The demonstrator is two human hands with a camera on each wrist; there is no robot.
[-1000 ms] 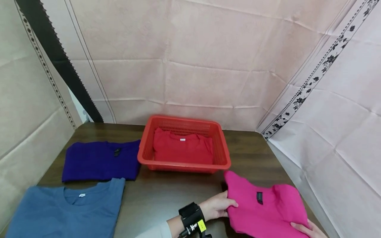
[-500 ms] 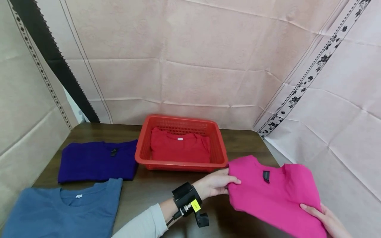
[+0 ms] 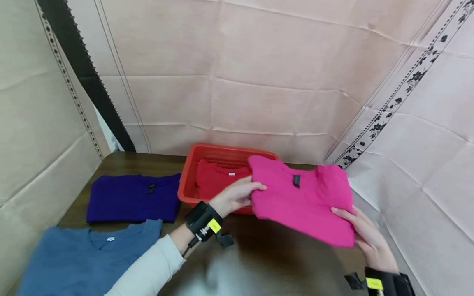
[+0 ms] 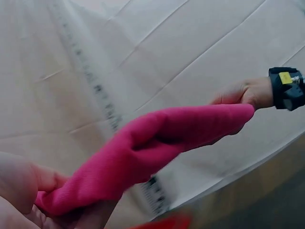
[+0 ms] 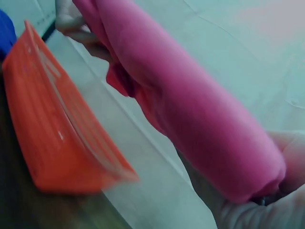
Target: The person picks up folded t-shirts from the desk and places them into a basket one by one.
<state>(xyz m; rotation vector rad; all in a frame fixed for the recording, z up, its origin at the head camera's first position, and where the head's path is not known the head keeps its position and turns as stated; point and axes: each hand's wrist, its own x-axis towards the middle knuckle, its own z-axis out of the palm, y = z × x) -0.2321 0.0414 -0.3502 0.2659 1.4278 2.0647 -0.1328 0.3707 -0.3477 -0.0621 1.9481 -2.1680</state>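
Observation:
A folded pink T-shirt (image 3: 300,201) with a dark neck label hangs in the air between both hands, overlapping the right part of the red basket in the head view. My left hand (image 3: 237,195) pinches its left edge, thumb on top. At the opposite edge my right hand (image 3: 364,234) grips it, thumb over the upper face and fingers underneath. Inside the red plastic basket (image 3: 189,181) lies a folded red T-shirt (image 3: 214,179), partly hidden by the pink one. The right wrist view shows the pink T-shirt (image 5: 190,105) higher than the basket (image 5: 62,129).
A folded dark purple T-shirt (image 3: 129,199) lies left of the basket on the wooden table (image 3: 274,263). Nearer, a folded blue T-shirt (image 3: 92,259) sits at the table's left. Pale cloth curtains (image 3: 274,82) enclose the back and sides.
Both hands have carried the pink T-shirt up from the table's front right, first away from me, then left until it overlaps the basket. The other shirts stay put; the head view shifts slightly.

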